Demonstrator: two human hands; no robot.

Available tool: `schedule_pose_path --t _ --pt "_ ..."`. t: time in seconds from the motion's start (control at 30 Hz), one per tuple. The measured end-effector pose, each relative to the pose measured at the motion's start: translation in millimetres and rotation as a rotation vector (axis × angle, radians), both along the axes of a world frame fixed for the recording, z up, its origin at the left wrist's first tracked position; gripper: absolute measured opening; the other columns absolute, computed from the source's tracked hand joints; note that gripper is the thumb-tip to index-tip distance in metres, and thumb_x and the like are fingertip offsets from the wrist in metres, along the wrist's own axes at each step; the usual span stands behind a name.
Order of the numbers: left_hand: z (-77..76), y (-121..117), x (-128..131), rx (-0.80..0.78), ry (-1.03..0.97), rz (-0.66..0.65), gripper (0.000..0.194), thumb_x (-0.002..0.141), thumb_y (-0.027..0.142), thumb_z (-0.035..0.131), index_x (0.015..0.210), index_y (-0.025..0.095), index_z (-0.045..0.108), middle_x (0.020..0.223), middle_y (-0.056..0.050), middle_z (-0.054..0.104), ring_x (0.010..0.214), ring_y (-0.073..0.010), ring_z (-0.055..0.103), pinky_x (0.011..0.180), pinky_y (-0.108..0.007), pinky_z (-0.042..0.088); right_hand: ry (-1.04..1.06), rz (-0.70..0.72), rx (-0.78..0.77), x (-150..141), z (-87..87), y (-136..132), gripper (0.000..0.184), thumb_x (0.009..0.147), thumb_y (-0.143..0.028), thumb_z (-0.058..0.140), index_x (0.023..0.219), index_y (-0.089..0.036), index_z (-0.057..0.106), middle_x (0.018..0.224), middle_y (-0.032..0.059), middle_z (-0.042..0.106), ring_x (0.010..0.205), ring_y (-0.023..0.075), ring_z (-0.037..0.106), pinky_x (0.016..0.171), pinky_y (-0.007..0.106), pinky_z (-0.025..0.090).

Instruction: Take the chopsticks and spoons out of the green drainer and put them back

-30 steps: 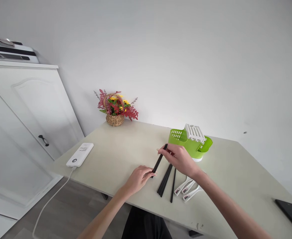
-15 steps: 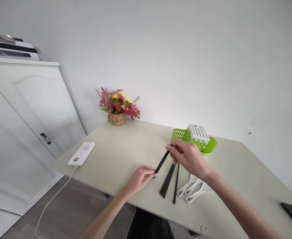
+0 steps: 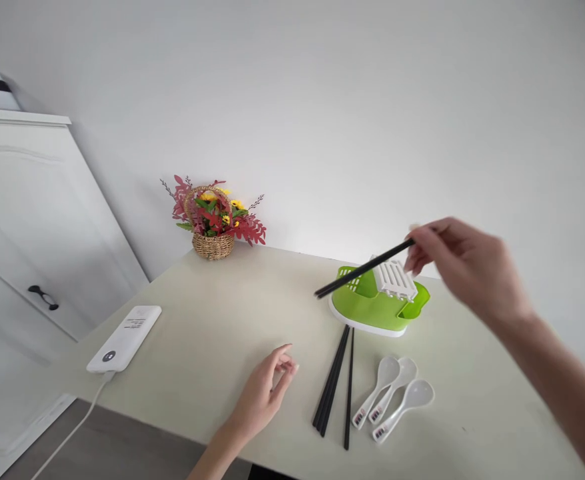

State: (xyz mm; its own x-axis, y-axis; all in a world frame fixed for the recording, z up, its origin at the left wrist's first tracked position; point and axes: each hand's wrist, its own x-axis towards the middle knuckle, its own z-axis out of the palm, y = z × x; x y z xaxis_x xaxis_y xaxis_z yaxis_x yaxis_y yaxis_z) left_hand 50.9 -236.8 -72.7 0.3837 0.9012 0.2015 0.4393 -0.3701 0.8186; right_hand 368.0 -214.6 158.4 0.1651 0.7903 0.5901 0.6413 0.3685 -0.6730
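My right hand (image 3: pixel 465 267) is raised above the table, pinching one end of a black chopstick (image 3: pixel 365 269) that slants down to the left over the green cutlery holder (image 3: pixel 375 309) with its white slotted insert (image 3: pixel 394 278). My left hand (image 3: pixel 265 393) rests near the table's front edge, fingers loosely curled and apart, holding nothing. To the right of my left hand, three black chopsticks (image 3: pixel 333 383) lie side by side on the table. Beside them lie three white spoons (image 3: pixel 392 397).
A wicker basket of red and yellow flowers (image 3: pixel 212 223) stands at the back of the beige table (image 3: pixel 212 327) by the wall. A white power bank (image 3: pixel 124 338) with a cable lies at the left edge. A white cabinet (image 3: pixel 32 220) stands to the left.
My right hand has lifted the chopstick up and to the right, over the green holder. My left hand let go of its lower end and stayed near the table edge. The camera view shifted.
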Motion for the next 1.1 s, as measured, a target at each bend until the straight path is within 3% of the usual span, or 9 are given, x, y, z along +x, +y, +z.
schedule_pose_path --t 0.1,0.17,0.43,0.67,0.77,0.9,1.0,1.1 --pt "1.8 1 1 0.002 0.018 0.014 0.033 0.108 0.044 0.046 0.135 0.029 0.057 0.105 -0.004 0.074 0.1 -0.0198 0.069 0.095 -0.034 0.057 -0.09 -0.163 0.049 33 25.8 28 0.037 0.095 -0.061 0.062 0.087 -0.025 0.068 0.071 0.0028 0.072 0.063 0.019 0.069 0.073 0.036 0.054" --pt "4.3 1 3 0.003 0.027 0.012 0.03 0.107 0.043 0.047 0.131 0.029 0.059 0.103 -0.004 0.073 0.1 -0.0196 0.069 0.094 -0.031 0.057 -0.174 -0.186 0.002 47 28.1 49 0.04 0.095 -0.062 0.06 0.084 -0.025 0.067 0.07 0.0028 0.072 0.062 0.0198 0.069 0.078 0.04 0.054" --pt "9.9 2 5 -0.049 0.065 0.007 0.022 0.108 0.04 0.046 0.114 0.029 0.064 0.099 -0.003 0.072 0.094 -0.0176 0.07 0.082 -0.023 0.057 -0.357 0.048 -0.301 67 -22.6 131 0.045 0.095 -0.065 0.054 0.083 -0.024 0.066 0.072 0.0002 0.075 0.061 0.0167 0.068 0.072 0.034 0.053" --pt "9.9 6 8 -0.059 0.071 0.03 0.02 0.108 0.039 0.046 0.111 0.028 0.063 0.093 -0.003 0.072 0.087 -0.0165 0.069 0.078 -0.023 0.055 -0.395 0.11 -0.503 78 -46.6 168 0.048 0.095 -0.067 0.051 0.082 -0.024 0.066 0.071 0.0007 0.074 0.059 0.0165 0.066 0.058 0.03 0.049" --pt "9.2 8 10 -0.053 0.081 0.035 0.019 0.108 0.038 0.047 0.108 0.028 0.064 0.091 -0.002 0.072 0.085 -0.0161 0.069 0.081 -0.023 0.055 -0.417 0.072 -0.517 82 -50.3 174 0.046 0.094 -0.067 0.052 0.085 -0.024 0.067 0.072 0.0005 0.075 0.062 0.0177 0.068 0.062 0.032 0.05" --pt "8.7 10 11 -0.052 0.099 0.038 0.022 0.108 0.04 0.045 0.107 0.028 0.064 0.092 -0.003 0.072 0.085 -0.0166 0.069 0.081 -0.024 0.055 -0.439 -0.069 -0.379 82 -44.1 164 0.045 0.093 -0.063 0.055 0.11 -0.024 0.066 0.086 0.0025 0.078 0.074 0.0217 0.072 0.07 0.036 0.052" --pt "10.3 9 12 -0.044 0.112 0.044 0.025 0.108 0.042 0.045 0.107 0.027 0.064 0.092 -0.004 0.072 0.085 -0.0176 0.069 0.079 -0.025 0.055 -0.454 -0.142 -0.215 72 -31.1 135 0.04 0.096 -0.055 0.056 0.12 -0.023 0.063 0.092 0.0042 0.078 0.074 0.022 0.07 0.069 0.035 0.05" --pt "13.1 8 13 -0.026 0.118 0.044 0.025 0.107 0.044 0.046 0.108 0.028 0.065 0.091 -0.004 0.072 0.085 -0.0187 0.069 0.077 -0.025 0.056 -0.514 -0.017 -0.091 53 -23.3 91 0.031 0.099 -0.048 0.055 0.115 -0.024 0.066 0.088 0.0021 0.076 0.063 0.0167 0.065 0.065 0.031 0.048"
